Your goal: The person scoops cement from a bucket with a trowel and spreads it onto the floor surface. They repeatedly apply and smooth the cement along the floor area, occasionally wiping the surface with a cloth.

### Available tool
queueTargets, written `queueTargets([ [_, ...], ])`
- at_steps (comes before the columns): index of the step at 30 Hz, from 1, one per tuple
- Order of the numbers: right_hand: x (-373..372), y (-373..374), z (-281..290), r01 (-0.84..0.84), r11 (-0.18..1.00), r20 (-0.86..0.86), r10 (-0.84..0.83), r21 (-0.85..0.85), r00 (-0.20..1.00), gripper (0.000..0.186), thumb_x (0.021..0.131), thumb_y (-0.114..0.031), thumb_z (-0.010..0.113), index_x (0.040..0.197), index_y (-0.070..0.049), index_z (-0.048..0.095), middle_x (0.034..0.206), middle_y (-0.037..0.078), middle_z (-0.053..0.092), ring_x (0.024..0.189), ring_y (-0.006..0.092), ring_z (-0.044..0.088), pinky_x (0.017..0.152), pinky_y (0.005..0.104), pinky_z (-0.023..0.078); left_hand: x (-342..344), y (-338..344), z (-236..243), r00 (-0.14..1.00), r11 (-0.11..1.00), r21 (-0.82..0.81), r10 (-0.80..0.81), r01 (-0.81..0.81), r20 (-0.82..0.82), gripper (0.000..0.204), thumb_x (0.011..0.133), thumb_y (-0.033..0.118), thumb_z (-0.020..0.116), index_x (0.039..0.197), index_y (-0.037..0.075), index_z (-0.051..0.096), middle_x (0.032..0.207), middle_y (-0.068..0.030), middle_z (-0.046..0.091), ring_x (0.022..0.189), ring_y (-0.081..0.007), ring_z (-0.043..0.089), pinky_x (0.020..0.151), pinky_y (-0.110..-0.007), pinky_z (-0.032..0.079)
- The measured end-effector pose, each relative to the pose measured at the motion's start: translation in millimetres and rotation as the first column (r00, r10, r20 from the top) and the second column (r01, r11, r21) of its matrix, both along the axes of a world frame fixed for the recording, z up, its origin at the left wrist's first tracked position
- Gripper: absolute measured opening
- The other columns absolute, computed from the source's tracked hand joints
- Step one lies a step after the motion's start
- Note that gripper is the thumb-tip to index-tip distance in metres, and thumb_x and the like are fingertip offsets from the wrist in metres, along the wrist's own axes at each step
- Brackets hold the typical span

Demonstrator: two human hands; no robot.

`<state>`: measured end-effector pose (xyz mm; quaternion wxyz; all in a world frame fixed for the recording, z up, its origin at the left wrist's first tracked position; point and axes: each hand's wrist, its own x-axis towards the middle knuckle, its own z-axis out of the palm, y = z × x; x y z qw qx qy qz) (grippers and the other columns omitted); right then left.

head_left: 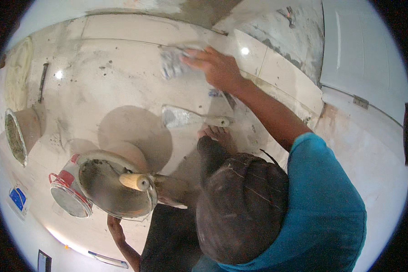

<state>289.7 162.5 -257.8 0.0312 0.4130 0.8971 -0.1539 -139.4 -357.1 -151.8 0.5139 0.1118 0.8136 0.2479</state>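
Note:
My right hand (215,68) reaches far forward and is closed on a crumpled blue-and-white rag (171,63), smeared by motion, against the pale tile surface. Below it lies a broad-bladed scraper (181,116), its light handle near my bare foot (217,133). A smaller blade (230,99) lies beyond that handle. To the left, a large grey bucket (93,181), crusted inside, holds a tool with a wooden handle (133,182). My left hand (116,229) is low beside this bucket's rim; its fingers are partly hidden, so its grip cannot be made out.
A red-and-white pail (70,199) stands beside the large bucket. Farther left are another bucket (26,131) and a dark bar (43,82). My dark-clothed knee (242,208) fills the lower middle. A white door (362,59) is at the right; crumbs dot the tiles.

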Motion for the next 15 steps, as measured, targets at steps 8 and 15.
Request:
queueTargets([
  [8, 38, 9, -26, 0.245, 0.934, 0.072, -0.272, 0.260, 0.960, 0.058, 0.087, -0.003, 0.053, 0.139, -0.029, 0.052, 0.136, 0.000, 0.057, 0.104, 0.0240, 0.061, 0.077, 0.0372, 0.060, -19, -9, -10, 0.998, 0.995, -0.100, -0.035, 0.029, -0.059, 0.054, 0.098, 0.033, 0.053, 0.143, 0.003, 0.045, 0.137, -0.0113, 0.055, 0.123, -0.0235, 0.054, 0.104, -0.039, 0.043],
  [15, 108, -50, 34, 0.265, 0.960, 0.145, -0.275, 0.084, 0.950, 0.060, 0.082, -0.004, 0.057, 0.136, -0.030, 0.056, 0.121, -0.001, 0.064, 0.109, 0.0248, 0.057, 0.083, 0.0420, 0.056, -14, -11, -8, 0.999, 0.998, -0.013, -0.054, 0.054, -0.002, 0.055, 0.100, 0.031, 0.055, 0.145, 0.001, 0.042, 0.140, -0.0136, 0.052, 0.125, -0.0250, 0.052, 0.106, -0.042, 0.042],
])
